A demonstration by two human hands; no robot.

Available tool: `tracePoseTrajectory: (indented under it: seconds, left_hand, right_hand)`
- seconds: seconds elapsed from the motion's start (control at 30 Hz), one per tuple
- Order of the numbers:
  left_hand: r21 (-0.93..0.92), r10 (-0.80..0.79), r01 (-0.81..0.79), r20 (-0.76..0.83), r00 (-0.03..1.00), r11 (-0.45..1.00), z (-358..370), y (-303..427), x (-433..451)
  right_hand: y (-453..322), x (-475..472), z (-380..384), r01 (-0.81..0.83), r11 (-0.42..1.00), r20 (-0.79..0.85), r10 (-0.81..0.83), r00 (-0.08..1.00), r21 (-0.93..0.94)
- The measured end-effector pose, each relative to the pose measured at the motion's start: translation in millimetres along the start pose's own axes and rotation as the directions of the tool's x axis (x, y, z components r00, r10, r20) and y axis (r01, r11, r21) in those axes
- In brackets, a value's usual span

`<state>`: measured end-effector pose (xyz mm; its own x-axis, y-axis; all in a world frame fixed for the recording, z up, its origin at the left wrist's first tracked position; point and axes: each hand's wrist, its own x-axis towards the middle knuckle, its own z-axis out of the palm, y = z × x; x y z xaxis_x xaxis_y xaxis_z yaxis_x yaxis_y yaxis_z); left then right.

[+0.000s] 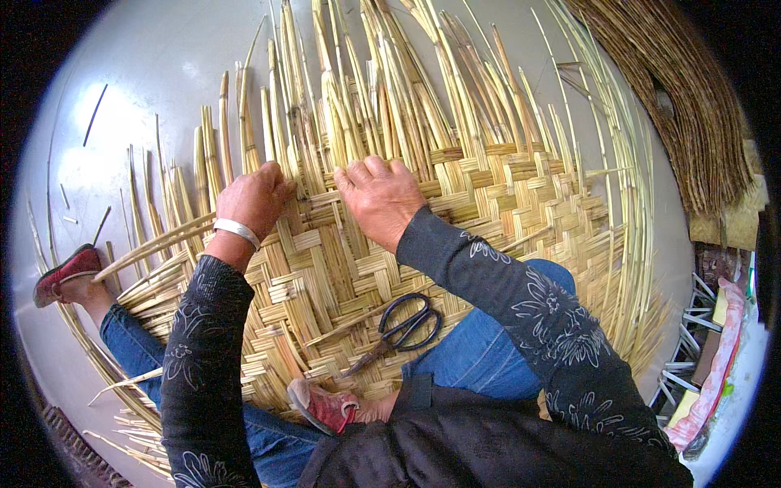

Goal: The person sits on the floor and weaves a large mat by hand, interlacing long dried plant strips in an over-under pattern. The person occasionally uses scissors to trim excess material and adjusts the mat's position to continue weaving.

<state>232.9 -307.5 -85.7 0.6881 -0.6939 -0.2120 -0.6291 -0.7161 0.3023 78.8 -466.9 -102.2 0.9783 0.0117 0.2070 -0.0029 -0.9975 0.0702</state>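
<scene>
A mat of split reed strips (pixel 317 268) in a twill weave lies under both my hands, its unwoven strip ends (pixel 390 79) fanning out at the far side. My left hand (pixel 255 198), with a pale metal bracelet at its wrist, is closed around reed strips at the edge of the weave. Close to its right, my right hand (pixel 379 198) grips strips with curled fingers; a crosswise strip runs between the two hands. Exactly which strips each one holds is hidden by the fingers. Dark-handled scissors (pixel 410 323) rest on the woven part, nearer my body.
My feet in red shoes (pixel 320 405) rest on and beside the mat. Long loose reeds (pixel 616 183) lie at the right. A brown bundle of stalks (pixel 683 104) is at the upper right, above a metal rack (pixel 689 348). Reed scraps lie on the smooth floor (pixel 140 79).
</scene>
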Motion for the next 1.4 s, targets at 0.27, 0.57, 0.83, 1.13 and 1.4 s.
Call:
tracePoseTrajectory:
  seconds: [0.27, 0.57, 0.83, 1.13, 1.4]
  left_hand:
    - [-0.15, 0.019, 0.001, 0.134, 0.991, 0.989, -3, -11, 3]
    - [-0.165, 0.035, -0.003, 0.191, 0.981, 0.986, -4, -14, 4]
    - [-0.159, 0.028, 0.003, 0.188, 0.982, 0.987, -4, -18, 9]
    - [-0.251, 0.074, -0.027, 0.178, 0.981, 0.968, -3, -26, 8]
    - [-0.272, 0.083, 0.025, 0.379, 0.922, 0.962, -10, -35, 30]
  right_hand:
    - [-3, -6, 13, 0.045, 0.997, -0.117, -0.037, 0.992, 0.061]
    - [-11, -18, 14, -0.013, 0.981, -0.127, 0.038, 0.991, 0.191]
    - [-11, -26, 27, -0.054, 0.963, -0.23, 0.118, 0.966, 0.265]
    - [-13, -26, 31, -0.081, 0.957, -0.18, 0.135, 0.974, 0.277]
    - [-13, -26, 31, -0.084, 0.957, -0.174, 0.136, 0.975, 0.278]
